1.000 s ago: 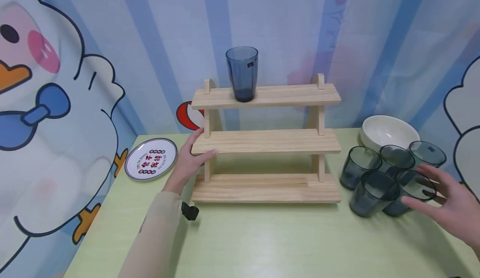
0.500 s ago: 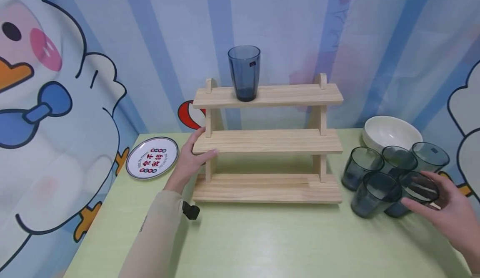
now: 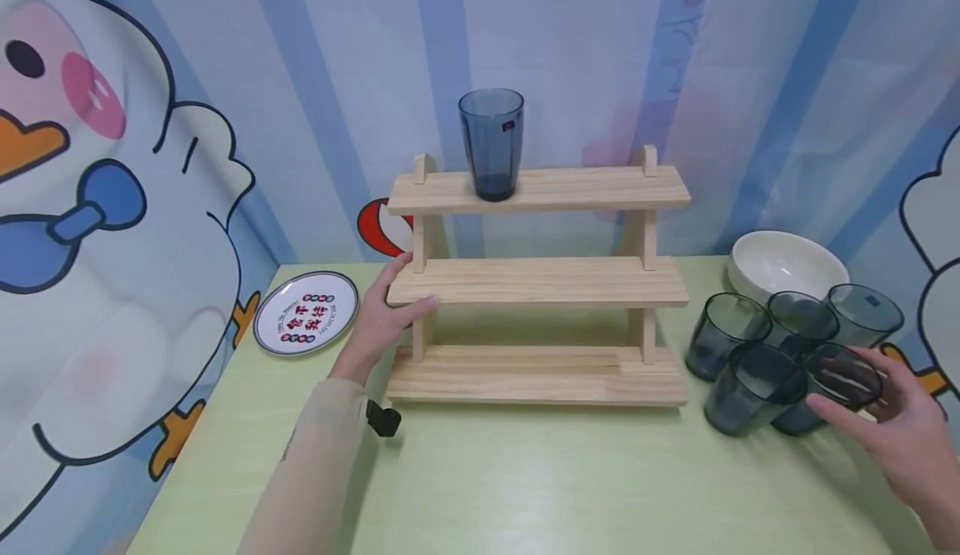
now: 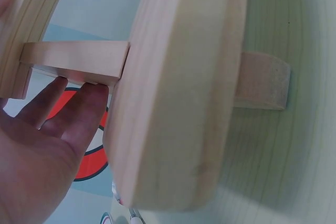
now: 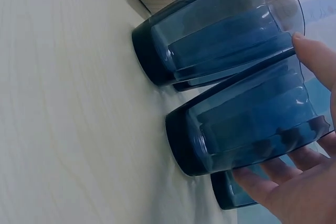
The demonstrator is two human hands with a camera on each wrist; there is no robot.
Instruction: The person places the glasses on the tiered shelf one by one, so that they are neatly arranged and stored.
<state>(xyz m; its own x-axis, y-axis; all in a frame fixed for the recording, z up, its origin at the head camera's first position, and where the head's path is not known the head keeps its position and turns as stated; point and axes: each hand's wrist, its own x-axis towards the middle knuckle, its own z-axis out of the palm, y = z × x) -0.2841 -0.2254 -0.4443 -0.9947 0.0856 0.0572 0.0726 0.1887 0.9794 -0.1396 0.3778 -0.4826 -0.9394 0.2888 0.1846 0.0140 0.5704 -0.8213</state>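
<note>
A three-tier wooden display rack [image 3: 537, 282] stands mid-table. My left hand [image 3: 378, 322] grips the left end of its middle shelf, thumb along the front edge. In the left wrist view, fingertips [image 4: 94, 92] touch the rack's side support. At right, my right hand [image 3: 903, 438] holds a blue-grey glass tumbler [image 5: 247, 121] near its rim, the thumb on one side and fingers curled round the other. Several similar tumblers [image 3: 752, 392] stand close against it. Another blue tumbler [image 3: 491, 151] stands upright on the rack's top shelf.
A white bowl [image 3: 783, 263] sits behind the tumblers. Left of the rack lies a round plate [image 3: 306, 313] with red lettering. A cartoon-printed curtain [image 3: 558, 55] rises behind the pale green table [image 3: 540, 480].
My right hand has closed in round the near-right tumbler, its fingers now lower against the glass. The left hand keeps its hold on the rack. The head view has shifted slightly.
</note>
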